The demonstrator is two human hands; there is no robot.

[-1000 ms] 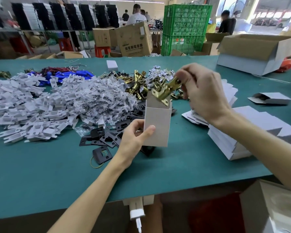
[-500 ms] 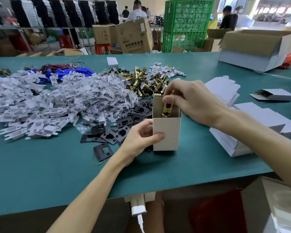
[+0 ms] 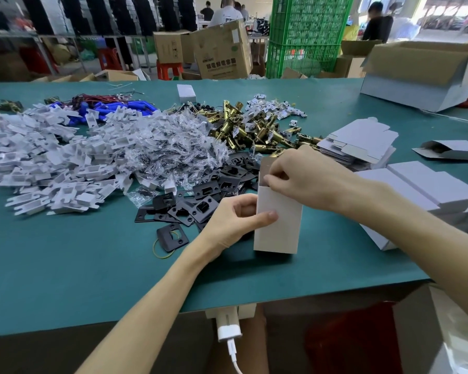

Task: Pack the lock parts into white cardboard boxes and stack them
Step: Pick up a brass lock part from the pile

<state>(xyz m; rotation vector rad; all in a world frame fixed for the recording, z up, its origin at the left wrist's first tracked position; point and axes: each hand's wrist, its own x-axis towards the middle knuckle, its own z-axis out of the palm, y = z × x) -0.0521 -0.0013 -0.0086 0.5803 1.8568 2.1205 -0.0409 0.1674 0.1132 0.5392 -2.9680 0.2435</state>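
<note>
Left hand (image 3: 235,217) grips the upright box (image 3: 278,228) by its side wall while right hand (image 3: 308,179) pinches its top edge (thin card, probably light and crushable, best held gently).

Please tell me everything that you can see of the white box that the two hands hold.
The box is a tall, narrow carton of plain white cardboard, with no print in view. It stands upright on the green table, just in front of the black plates. Its top is open, with one flap raised at the back. The left hand holds its left side, thumb on the front face. The right hand covers the opening and pinches a top flap. What is inside is hidden.
</note>
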